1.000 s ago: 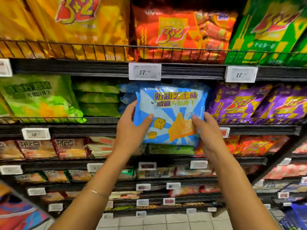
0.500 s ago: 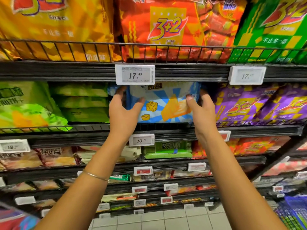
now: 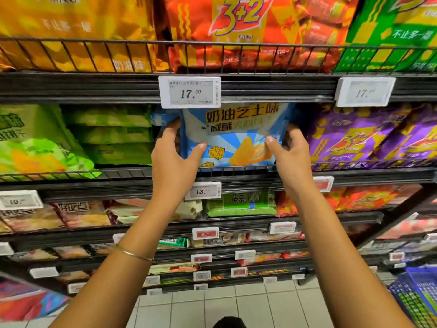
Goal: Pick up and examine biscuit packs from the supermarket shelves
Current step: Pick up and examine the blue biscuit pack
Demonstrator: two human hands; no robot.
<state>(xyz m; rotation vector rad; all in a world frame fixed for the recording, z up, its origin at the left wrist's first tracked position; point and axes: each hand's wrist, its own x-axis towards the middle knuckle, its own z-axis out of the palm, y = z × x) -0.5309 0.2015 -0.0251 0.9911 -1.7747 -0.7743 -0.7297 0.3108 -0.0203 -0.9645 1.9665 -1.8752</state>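
Back goes the blue-and-white plastic biscuit pack (image 3: 236, 136) onto the black wire-fronted shelf (image 3: 260, 179), left hand (image 3: 173, 159) and right hand (image 3: 292, 157) still pinching its sides, so that inspection looks finished

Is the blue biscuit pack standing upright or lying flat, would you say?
Upright: the blue biscuit pack shows its printed front, bottom edge behind the wire rail.
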